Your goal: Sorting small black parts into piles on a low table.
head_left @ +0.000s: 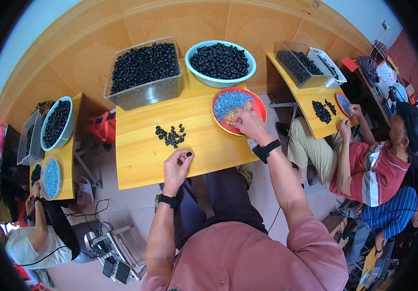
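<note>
My left hand [176, 170] is closed at the table's front edge, pinching a small black cylindrical part [189, 154] between thumb and fingers. To the right, my right hand [250, 125] reaches into a red plate [262, 107] with its fingertips drawn together; anything between them is too small to make out. Many tiny translucent blue pieces [230, 102] cover the plate's far side, and its yellow-patterned bottom shows near my fingers. Beyond my left hand, a loose group of black parts [172, 137] lies on the wooden table [141, 165].
At the table's back stand a clear bin [143, 94] and a pale blue basin [217, 83], both full of black parts. A co-worker in a red shirt [364, 169] sits at a table on the right; another person [39, 242] works at the left, beside another blue basin [67, 138].
</note>
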Demonstrator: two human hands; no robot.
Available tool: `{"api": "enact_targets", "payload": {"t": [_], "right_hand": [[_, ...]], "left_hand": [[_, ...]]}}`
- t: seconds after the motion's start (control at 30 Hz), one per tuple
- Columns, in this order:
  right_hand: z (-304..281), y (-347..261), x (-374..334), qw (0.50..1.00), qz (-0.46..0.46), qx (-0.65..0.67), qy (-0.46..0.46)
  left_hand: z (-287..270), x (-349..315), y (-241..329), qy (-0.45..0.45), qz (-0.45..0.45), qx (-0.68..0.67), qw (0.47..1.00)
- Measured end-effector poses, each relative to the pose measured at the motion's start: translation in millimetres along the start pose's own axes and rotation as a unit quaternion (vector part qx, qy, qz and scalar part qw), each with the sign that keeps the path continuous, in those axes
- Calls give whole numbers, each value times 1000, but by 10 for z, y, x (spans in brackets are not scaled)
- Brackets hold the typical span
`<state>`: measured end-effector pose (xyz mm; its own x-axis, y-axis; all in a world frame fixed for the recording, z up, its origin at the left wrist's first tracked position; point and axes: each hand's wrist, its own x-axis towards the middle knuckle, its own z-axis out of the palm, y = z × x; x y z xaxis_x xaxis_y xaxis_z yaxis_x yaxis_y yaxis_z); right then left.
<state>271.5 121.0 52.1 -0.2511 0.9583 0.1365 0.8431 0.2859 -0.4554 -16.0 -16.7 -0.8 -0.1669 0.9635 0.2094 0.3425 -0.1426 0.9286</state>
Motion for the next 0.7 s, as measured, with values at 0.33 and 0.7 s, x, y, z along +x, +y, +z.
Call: {"api": "enact_targets", "payload": {"t": [0.33, 0.7], "right_hand": [[5, -100, -24, 998, -5, -25, 51], [466, -891, -325, 960, -98, 259, 26]], "left_hand": [[24, 9, -55, -2, -2, -9, 1000], [49, 17, -234, 23, -36, -98, 994]]}}
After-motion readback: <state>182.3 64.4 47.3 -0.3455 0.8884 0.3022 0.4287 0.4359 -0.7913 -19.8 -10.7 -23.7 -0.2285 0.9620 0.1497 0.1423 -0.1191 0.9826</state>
